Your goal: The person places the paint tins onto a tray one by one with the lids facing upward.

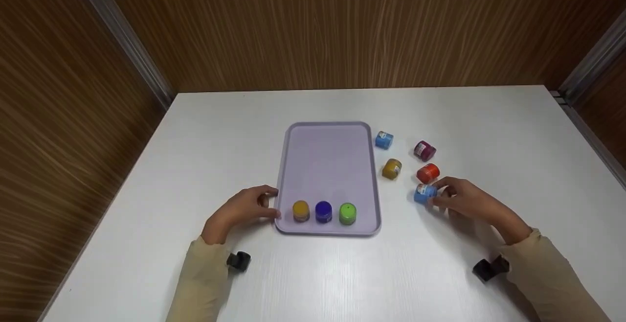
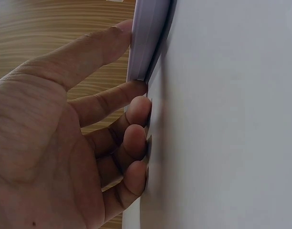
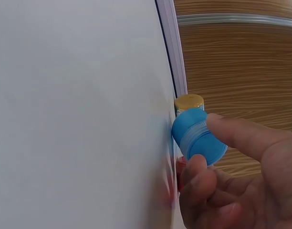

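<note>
With thumb and fingers, my right hand pinches a small blue paint jar to the right of the tray. In the right wrist view that jar is tilted, the thumb on one side and fingers on the other. My left hand touches the left rim of the lilac tray near its front corner, thumb and index fingertips against the rim. Inside the tray's front end stand a yellow-capped jar, a dark blue jar and a green jar in a row.
Right of the tray lie another blue jar, an ochre jar, a purple jar and a red jar, the red one right beside the held jar. A wood-grain panel borders the white table behind.
</note>
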`<act>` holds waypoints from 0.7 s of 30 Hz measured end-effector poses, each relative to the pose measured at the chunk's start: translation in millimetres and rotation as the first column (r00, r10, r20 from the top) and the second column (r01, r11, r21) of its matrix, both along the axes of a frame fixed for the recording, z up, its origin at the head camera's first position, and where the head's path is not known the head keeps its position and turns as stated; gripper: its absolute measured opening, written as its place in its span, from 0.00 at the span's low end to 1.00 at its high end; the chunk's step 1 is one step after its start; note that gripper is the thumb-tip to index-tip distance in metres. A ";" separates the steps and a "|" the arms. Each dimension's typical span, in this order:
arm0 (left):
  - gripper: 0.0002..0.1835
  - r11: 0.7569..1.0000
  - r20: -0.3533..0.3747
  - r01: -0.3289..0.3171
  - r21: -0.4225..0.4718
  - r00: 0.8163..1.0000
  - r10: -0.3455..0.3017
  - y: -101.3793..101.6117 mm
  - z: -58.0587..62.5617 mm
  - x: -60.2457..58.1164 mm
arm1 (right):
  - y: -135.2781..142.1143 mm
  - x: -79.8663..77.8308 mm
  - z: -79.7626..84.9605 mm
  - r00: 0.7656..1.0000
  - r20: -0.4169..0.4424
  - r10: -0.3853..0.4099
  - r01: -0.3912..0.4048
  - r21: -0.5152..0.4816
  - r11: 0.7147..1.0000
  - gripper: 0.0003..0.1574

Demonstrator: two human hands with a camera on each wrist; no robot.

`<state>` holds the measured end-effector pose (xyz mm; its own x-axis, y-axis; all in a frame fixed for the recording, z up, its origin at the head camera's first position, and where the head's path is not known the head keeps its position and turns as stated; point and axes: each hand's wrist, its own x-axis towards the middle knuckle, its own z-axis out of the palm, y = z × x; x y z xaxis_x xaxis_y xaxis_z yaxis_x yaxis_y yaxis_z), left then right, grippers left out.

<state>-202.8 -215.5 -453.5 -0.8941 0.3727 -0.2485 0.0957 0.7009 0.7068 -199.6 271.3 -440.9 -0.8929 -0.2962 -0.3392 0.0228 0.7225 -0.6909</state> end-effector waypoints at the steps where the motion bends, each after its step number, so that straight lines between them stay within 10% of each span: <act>1: 0.35 1.000 0.006 -0.003 0.004 1.000 0.003 0.1 0.0 0.5 | -0.4 0.6 0.3 1.000 -0.002 0.000 0.000 0.000 1.000 0.32; 21: 0.33 1.000 -0.016 -0.010 -0.012 1.000 0.010 -0.5 0.4 1.4 | -13.0 9.1 5.4 0.998 -0.041 0.050 -0.053 -0.072 0.996 0.26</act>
